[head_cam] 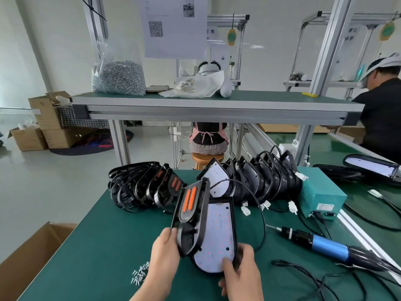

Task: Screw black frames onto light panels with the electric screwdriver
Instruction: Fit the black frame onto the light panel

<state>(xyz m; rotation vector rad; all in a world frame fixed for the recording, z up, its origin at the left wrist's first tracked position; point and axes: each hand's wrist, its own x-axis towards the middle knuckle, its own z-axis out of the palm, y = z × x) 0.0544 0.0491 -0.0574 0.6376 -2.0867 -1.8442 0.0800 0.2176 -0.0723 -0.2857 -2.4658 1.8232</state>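
Frame (192, 215) in left hand (166, 249), panel (217, 233) right hand (240, 273)

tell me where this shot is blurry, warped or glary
Head view: the wide-angle lens bows the shelf edge and tilts the posts at right; the right hand on the panel looks slightly smeared; lighting is even, shadows soft, no harsh glare.

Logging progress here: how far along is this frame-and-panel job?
Done: nothing looks screwed yet. In hand: the left hand holds a black frame tilted over the light panel, which the right hand grips. Left: seat the frame, drive the loose screws with the electric screwdriver, lying untouched on the table; rows of frames and panels wait behind.
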